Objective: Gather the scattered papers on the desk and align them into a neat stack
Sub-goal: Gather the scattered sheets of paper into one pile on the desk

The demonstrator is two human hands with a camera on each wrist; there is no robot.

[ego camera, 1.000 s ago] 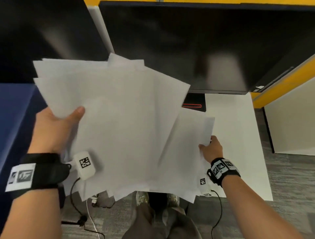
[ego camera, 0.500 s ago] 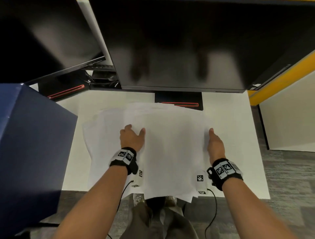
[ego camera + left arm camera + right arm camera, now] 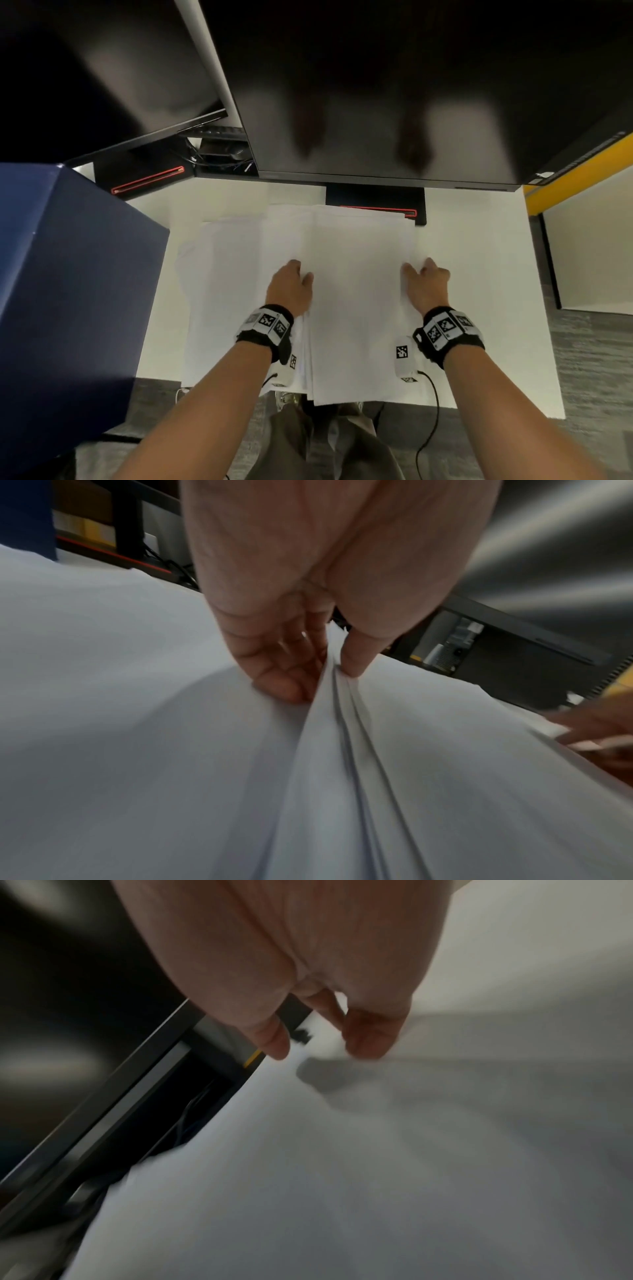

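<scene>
Several white papers (image 3: pixel 356 301) lie in a loose, fanned pile on the white desk (image 3: pixel 479 257), with the sheets on the left sticking out further. My left hand (image 3: pixel 291 287) sits at the left edge of the top sheets. In the left wrist view its fingers (image 3: pixel 284 685) and thumb pinch the raised edges of several sheets (image 3: pixel 445 777). My right hand (image 3: pixel 426 284) is at the pile's right edge, thumb on top and fingers curled at the side. The right wrist view is blurred and shows that hand (image 3: pixel 322 1047) over the paper (image 3: pixel 342 1177).
A large dark monitor (image 3: pixel 376 85) hangs over the back of the desk, its black base (image 3: pixel 376 198) touching the pile's far edge. A second monitor (image 3: pixel 102 75) stands at the back left. A dark blue box (image 3: pixel 68 274) borders the desk on the left.
A second ago I held the papers up in the air, fanned out. They now lie on the desk, and both hands have closed in on the edges of the top sheets.
</scene>
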